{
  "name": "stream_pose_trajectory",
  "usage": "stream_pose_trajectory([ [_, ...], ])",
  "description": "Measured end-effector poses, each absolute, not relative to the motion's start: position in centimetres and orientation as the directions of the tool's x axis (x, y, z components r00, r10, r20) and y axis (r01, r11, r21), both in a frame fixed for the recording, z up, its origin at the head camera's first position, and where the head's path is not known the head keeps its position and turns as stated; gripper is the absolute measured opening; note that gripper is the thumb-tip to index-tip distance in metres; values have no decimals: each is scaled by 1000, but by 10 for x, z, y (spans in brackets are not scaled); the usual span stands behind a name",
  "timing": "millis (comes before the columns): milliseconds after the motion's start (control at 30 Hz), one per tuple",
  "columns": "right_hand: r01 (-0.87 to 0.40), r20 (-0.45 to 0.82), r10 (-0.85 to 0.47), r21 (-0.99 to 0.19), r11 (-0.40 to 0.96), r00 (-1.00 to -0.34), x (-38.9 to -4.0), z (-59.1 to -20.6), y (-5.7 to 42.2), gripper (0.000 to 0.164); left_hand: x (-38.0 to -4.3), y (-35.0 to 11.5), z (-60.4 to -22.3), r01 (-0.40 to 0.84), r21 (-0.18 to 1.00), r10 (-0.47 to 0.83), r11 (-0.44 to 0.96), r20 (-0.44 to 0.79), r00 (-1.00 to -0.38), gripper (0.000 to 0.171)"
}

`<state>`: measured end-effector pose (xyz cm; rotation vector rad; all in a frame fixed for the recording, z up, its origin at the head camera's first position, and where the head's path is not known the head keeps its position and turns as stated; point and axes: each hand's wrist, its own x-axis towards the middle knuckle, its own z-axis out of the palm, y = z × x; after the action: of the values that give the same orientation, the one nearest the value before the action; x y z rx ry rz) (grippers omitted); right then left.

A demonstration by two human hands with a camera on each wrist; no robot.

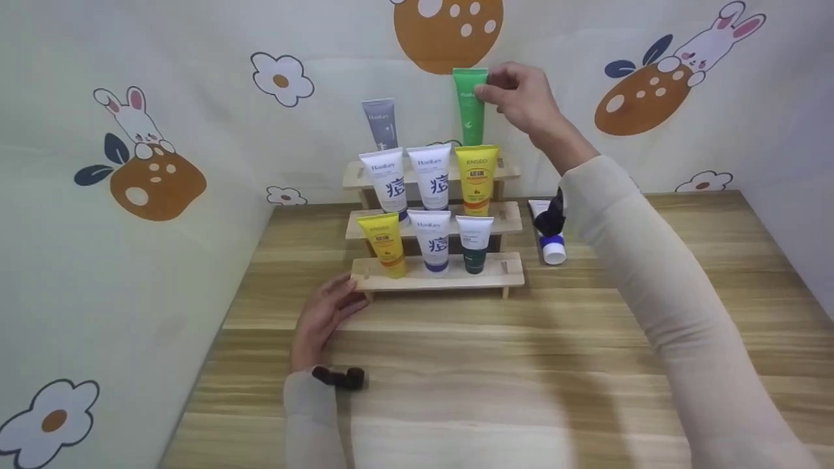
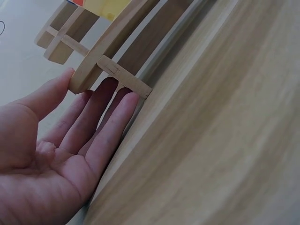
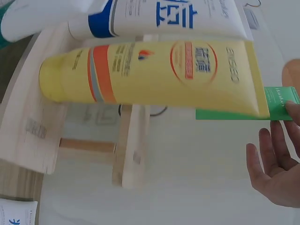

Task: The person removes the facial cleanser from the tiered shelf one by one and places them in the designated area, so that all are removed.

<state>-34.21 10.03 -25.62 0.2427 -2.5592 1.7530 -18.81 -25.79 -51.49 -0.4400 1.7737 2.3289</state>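
My right hand point(image 1: 526, 101) pinches the upper end of a green squeeze tube point(image 1: 470, 114) between thumb and fingers. That tube is upright above the top tier of a wooden three-tier display stand point(image 1: 446, 283); its lower end is hidden behind a yellow tube point(image 1: 477, 179). At the stand's front left corner, my left hand point(image 1: 324, 312) holds the end of the lowest shelf. In the left wrist view the thumb point(image 2: 58, 91) touches the board's end, with the fingers below it near the leg point(image 2: 124, 77). A grey-blue tube point(image 1: 381, 122) stands at the top left.
White tubes point(image 1: 431, 182) share the middle tier with the yellow one. On the lowest tier stand a yellow tube point(image 1: 386, 244), a white tube point(image 1: 430, 238) and a white-and-dark-green tube point(image 1: 474, 241). Another white tube point(image 1: 553, 253) lies on the table to the right. A patterned backdrop point(image 1: 339, 78) rises behind.
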Motion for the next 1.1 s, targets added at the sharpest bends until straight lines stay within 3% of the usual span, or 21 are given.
stream_pose_trajectory([
  [633,5,-3,7,-979,202,-1000,-342,-269,205,46,-189,-259,-514,-310,906,-27,-288,-331,-943,63],
  [1100,57,-46,58,-978,199,-997,-342,-306,255,45,-189,-256,-515,-294,907,-34,-302,-318,-947,62],
])
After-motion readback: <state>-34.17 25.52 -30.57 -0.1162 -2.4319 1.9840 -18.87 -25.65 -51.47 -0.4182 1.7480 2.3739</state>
